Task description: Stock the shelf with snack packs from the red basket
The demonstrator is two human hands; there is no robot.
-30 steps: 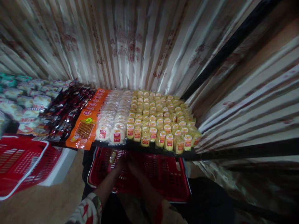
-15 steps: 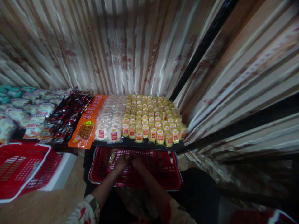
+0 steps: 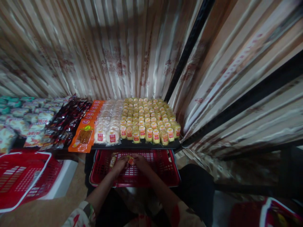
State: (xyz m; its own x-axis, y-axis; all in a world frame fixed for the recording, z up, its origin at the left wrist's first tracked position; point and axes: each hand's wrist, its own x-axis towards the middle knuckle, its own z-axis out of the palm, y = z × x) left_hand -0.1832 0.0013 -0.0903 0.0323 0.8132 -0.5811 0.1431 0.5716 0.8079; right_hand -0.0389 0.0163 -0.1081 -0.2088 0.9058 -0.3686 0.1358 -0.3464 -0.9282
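Observation:
Both my hands meet over a red plastic basket (image 3: 165, 176) in front of me. My left hand (image 3: 120, 165) and my right hand (image 3: 141, 161) are closed together on a small yellow and red wrapped snack (image 3: 130, 160). Another small packet (image 3: 113, 160) lies in the basket's far left corner. Just beyond the basket, a dark shelf (image 3: 132, 144) carries rows of yellow packaged snacks (image 3: 148, 118), round white packaged cakes (image 3: 111, 121), orange packs (image 3: 85, 132) and dark red packs (image 3: 67, 121).
More pale and green packets (image 3: 21, 116) fill the shelf's left end. A second red basket (image 3: 19, 176) rests on a white box (image 3: 59, 178) at the lower left. Striped satin curtains (image 3: 113, 53) hang behind and to the right, with black frame bars (image 3: 189, 47).
The camera has swung right and pulled back, so the shelf looks smaller. My hands have lifted a little inside the basket and now show clearly, pinching the small packet between them.

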